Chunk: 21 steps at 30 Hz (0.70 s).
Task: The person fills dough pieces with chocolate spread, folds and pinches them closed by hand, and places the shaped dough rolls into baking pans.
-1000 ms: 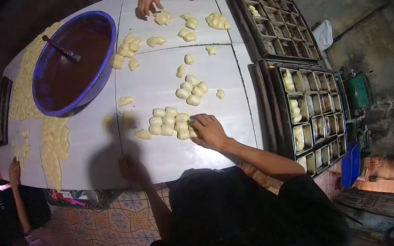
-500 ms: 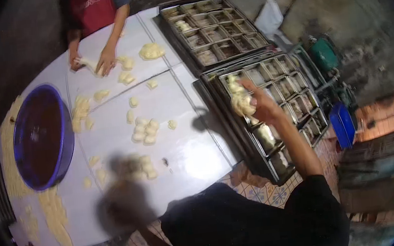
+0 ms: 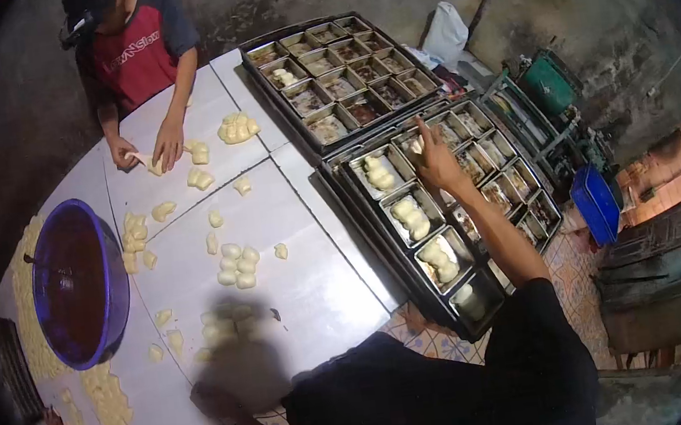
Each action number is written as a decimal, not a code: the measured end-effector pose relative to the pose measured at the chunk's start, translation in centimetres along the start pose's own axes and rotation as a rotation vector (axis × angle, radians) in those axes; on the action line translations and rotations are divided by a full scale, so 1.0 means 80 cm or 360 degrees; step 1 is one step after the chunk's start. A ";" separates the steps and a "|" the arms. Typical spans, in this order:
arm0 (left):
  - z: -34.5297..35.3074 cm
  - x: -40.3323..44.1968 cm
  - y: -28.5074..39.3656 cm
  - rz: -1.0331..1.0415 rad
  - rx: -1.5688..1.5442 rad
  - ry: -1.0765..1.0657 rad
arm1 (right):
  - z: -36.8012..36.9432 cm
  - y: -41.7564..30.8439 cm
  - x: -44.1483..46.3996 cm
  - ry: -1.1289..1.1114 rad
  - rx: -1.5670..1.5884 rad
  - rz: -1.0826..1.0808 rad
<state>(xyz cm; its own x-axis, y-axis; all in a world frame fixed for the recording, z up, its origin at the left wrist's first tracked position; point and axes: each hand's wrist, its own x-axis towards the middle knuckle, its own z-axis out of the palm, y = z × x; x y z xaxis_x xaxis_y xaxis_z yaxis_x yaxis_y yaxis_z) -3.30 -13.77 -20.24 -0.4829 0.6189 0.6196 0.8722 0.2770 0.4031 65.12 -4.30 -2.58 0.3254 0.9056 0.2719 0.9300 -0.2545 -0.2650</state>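
Note:
My right hand (image 3: 438, 163) is over a tin in the second column of the nearer tray (image 3: 404, 268), its index finger stretched out. Pale dough (image 3: 416, 146) shows at its fingers, which seem to hold it; the palm side is hidden. The tins in the column beside it hold rows of dough balls (image 3: 378, 173). My left hand (image 3: 217, 401) is at the table's near edge in dark shadow, close to a shaded group of dough balls (image 3: 223, 325); its fingers cannot be made out. A brighter cluster of dough balls (image 3: 237, 266) lies farther up the white table (image 3: 314, 274).
A second tray of tins (image 3: 342, 78) stands farther back, one tin holding dough. Across the table a person (image 3: 134, 60) handles a strip of dough. A purple basin (image 3: 72, 285) stands at left among dough sheets (image 3: 111, 406). A blue tray (image 3: 596, 204) is at the right.
My right hand has moved up and across from the first column of tins to the second. Dough pieces that were at its fingers now lie in the first-column tins. The view has shifted.

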 end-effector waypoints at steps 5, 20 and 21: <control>-0.033 0.012 0.049 -0.0246 0.0068 -0.0191 | -0.032 -0.022 -0.008 -0.0070 -0.0341 0.0020; 0.004 -0.012 -0.015 -0.0055 0.0286 -0.0364 | 0.044 -0.105 0.005 -0.0140 -0.0281 -0.0613; -0.003 -0.009 -0.010 -0.0115 0.0267 -0.0430 | 0.072 -0.065 0.024 -0.0601 -0.0330 -0.0537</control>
<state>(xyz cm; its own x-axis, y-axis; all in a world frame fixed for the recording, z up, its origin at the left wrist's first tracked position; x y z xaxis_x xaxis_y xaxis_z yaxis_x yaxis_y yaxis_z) -3.71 -14.62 -20.84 -0.5255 0.7595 0.3834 0.8480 0.4309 0.3087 59.91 0.74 -6.03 -0.0454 0.9977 -0.0507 0.9988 0.0443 -0.0222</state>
